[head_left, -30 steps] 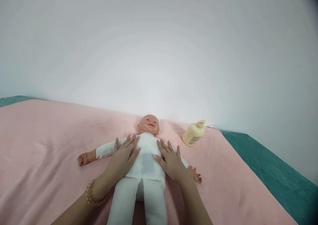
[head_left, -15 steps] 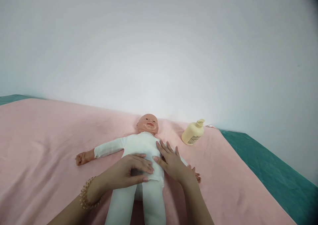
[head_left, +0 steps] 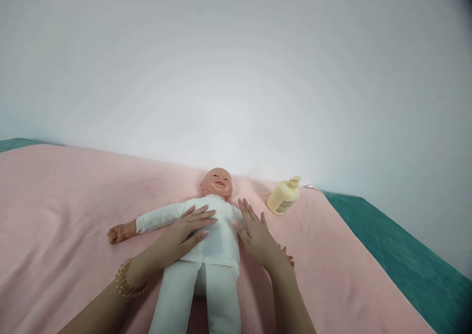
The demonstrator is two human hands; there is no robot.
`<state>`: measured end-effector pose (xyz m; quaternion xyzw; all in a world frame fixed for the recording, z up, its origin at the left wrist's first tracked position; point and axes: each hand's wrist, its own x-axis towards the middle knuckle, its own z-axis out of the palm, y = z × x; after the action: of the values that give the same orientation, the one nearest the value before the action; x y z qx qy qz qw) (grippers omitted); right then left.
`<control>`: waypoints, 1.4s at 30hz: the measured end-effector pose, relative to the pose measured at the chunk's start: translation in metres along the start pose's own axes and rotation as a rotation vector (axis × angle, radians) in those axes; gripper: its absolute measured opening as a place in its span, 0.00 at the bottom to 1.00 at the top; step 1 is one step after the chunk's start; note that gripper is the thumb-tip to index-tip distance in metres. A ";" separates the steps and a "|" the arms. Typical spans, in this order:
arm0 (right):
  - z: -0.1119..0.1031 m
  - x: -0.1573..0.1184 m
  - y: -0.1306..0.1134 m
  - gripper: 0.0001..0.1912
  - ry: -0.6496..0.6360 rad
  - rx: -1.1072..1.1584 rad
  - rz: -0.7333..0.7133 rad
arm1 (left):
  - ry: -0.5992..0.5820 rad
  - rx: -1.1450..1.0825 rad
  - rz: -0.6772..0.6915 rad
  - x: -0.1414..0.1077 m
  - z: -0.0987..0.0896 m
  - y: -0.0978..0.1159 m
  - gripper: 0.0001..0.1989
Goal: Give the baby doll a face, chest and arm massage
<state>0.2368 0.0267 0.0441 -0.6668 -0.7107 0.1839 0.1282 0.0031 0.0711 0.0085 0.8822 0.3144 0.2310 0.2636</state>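
A baby doll [head_left: 221, 245] with a white cloth body lies on its back, its head toward the wall. My left hand [head_left: 188, 231] rests on the left side of its chest, fingers stretched out. On the other side, my right hand [head_left: 256, 233] lies at the doll's shoulder and upper arm with its fingers straight and spread. Most of that doll arm is hidden under my right hand; only its small fist shows past my wrist. Neither hand grips anything.
A pale yellow pump bottle [head_left: 283, 197] stands on the pink blanket [head_left: 332, 270], beyond my right hand. Green fabric [head_left: 398, 255] shows past the blanket's edge at the right. Behind everything rises a plain white wall [head_left: 228, 78].
My left hand has slid from the doll's belly up to the left side of its chest. My right hand has shifted slightly outward toward the doll's shoulder.
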 end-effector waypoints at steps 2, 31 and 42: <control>-0.003 -0.003 -0.005 0.37 -0.044 0.031 -0.024 | 0.040 0.044 -0.025 0.000 0.003 -0.003 0.22; 0.017 -0.004 -0.033 0.36 -0.244 0.107 -0.344 | 0.300 0.008 -0.311 0.002 0.021 -0.024 0.29; 0.021 0.003 -0.016 0.48 -0.116 -0.049 -0.003 | 0.321 0.010 -0.311 0.000 0.020 -0.022 0.28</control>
<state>0.2133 0.0269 0.0319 -0.6570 -0.7222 0.2045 0.0705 0.0050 0.0797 -0.0202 0.7764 0.4855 0.3236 0.2384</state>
